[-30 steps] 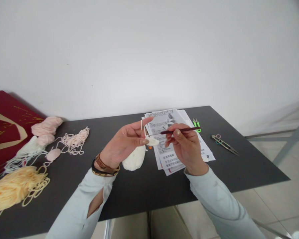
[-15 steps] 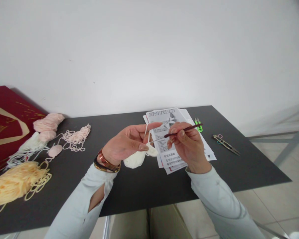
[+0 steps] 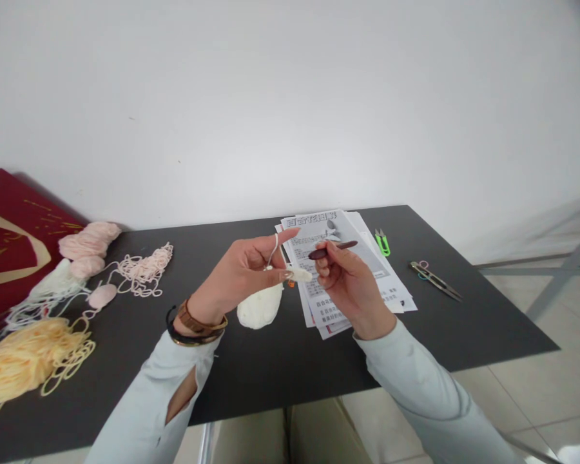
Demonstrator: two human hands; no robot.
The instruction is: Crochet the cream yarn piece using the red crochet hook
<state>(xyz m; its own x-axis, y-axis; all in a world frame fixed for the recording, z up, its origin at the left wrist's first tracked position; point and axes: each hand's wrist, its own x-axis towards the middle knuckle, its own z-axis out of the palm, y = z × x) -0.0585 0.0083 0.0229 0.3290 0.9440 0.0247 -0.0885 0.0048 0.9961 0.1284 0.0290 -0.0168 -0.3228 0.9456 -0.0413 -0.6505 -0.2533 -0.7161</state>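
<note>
Above the middle of a smooth black tabletop (image 3: pixel 290 367), a person's left hand (image 3: pixel 244 277) pinches a small off-white yarn piece (image 3: pixel 301 276), soft-looking, narrow and blunt-ended; a thin strand (image 3: pixel 276 242) loops over the outstretched index finger. The right hand (image 3: pixel 350 280) has its fingers clamped on a dark brown, tapered handle (image 3: pixel 336 250). Below them I see a plump white yarn ball (image 3: pixel 260 309) beside overlapping printed sheets (image 3: pixel 381 293). A fluffy yellow skein (image 3: pixel 26 361) lies at the tabletop's left edge, metal scissors (image 3: pixel 435 281) towards its right.
</note>
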